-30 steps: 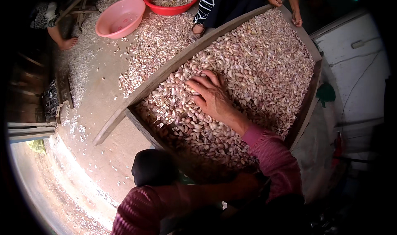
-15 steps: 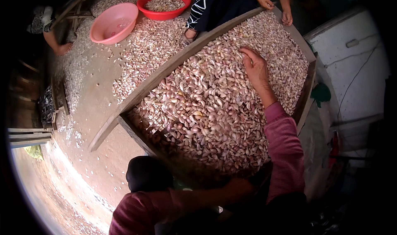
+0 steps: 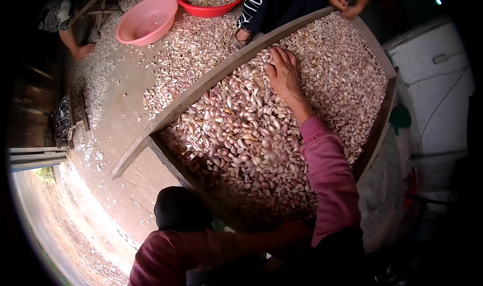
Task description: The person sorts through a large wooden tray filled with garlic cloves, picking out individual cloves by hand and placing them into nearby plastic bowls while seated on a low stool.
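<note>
A wooden-framed sieve tray (image 3: pixel 201 91) with a mesh bottom is heaped with pinkish-white garlic cloves (image 3: pixel 246 130). My right hand (image 3: pixel 285 74) rests on the cloves near the far rim, open, its fingers stretched out and slightly apart. No clove shows gripped in it. Across the near side of the tray, in deep shadow, lies my left forearm, ending in my left hand (image 3: pixel 292 233). Darkness hides its fingers. A patch of bare mesh (image 3: pixel 192 144) shows at the tray's left corner.
Beyond the tray, loose cloves (image 3: pixel 186 54) cover the floor. A pink basin (image 3: pixel 146 27) and a red basin (image 3: pixel 211 9) holding cloves stand there. Another person's hands (image 3: pixel 347 7) are at the tray's far corner. A second person's foot (image 3: pixel 83 50) shows at left; a white panel (image 3: pixel 427 69) stands at right.
My right hand has moved left and toward the far rim, over the cloves. The view has shifted slightly. The other person's hands at the far corner have come closer together.
</note>
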{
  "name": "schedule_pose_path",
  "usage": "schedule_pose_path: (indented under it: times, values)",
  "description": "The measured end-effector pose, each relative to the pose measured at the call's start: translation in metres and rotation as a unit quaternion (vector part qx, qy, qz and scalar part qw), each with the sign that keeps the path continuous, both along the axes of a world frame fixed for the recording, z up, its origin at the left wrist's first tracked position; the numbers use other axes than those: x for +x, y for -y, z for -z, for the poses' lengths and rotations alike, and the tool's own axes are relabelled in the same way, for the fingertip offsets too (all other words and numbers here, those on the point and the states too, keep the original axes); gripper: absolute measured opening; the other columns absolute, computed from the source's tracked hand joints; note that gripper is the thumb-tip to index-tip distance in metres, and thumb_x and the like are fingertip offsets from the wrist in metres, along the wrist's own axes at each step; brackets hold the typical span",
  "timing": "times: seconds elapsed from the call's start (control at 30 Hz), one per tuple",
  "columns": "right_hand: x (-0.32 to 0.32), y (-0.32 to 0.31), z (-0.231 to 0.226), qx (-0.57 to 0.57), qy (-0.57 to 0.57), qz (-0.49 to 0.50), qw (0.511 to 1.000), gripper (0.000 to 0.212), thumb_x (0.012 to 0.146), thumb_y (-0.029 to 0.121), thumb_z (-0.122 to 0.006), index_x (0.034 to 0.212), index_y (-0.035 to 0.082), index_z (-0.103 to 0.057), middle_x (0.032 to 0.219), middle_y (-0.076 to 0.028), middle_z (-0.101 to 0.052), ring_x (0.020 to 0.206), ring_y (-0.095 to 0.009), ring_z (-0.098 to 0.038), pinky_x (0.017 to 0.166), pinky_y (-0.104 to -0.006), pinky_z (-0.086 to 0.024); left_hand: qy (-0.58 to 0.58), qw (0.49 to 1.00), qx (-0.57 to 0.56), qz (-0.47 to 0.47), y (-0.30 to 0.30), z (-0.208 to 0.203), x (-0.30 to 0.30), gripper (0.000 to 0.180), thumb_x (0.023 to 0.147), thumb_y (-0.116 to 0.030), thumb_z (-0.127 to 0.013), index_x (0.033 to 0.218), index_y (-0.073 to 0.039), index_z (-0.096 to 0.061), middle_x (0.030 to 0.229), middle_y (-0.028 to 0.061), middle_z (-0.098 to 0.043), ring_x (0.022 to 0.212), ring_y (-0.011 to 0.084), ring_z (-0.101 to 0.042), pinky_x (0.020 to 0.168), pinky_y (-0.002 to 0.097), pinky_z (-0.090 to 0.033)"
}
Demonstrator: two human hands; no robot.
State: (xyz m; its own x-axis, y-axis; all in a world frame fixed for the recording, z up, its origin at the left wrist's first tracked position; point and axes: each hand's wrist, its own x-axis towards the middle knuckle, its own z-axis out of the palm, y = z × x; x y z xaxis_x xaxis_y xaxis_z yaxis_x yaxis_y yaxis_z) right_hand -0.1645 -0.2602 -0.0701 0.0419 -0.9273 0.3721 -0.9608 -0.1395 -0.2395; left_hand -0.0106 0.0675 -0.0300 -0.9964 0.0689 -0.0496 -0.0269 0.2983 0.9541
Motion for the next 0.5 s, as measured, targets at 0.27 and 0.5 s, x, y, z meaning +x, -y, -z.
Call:
schedule_pose_path:
  times: [0.27,0.5]
  values:
    - [0.046,-0.138,-0.075,0.179,0.038,-0.248,0.951,0.032,0.09,0.01,-0.065,0.122,0.008,-0.065,0.143,-0.011,-0.051,0.132,-0.034,-0.046,0.112,-0.0496,-0.036,0.02,0.998,0.016,-0.065,-0.009,-0.003,-0.002,0.028,0.08,-0.039,-0.068,0.089,-0.012,-0.072,0.08,0.0147,-0.071,0.075,0.0338,-0.071,0.062,0.0461,-0.056]
    - [-0.027,-0.131,-0.094,0.06,0.231,-0.074,0.968,0.022,0.094,0.003,-0.059,0.114,0.003,-0.069,0.124,-0.012,-0.065,0.11,-0.025,-0.065,0.093,-0.0334,-0.051,-0.015,0.999,-0.012,-0.044,0.0,0.001,0.0,0.026,0.08,-0.03,-0.067,0.095,-0.009,-0.069,0.073,0.0169,-0.067,0.063,0.0361,-0.067,0.054,0.0477,-0.054]
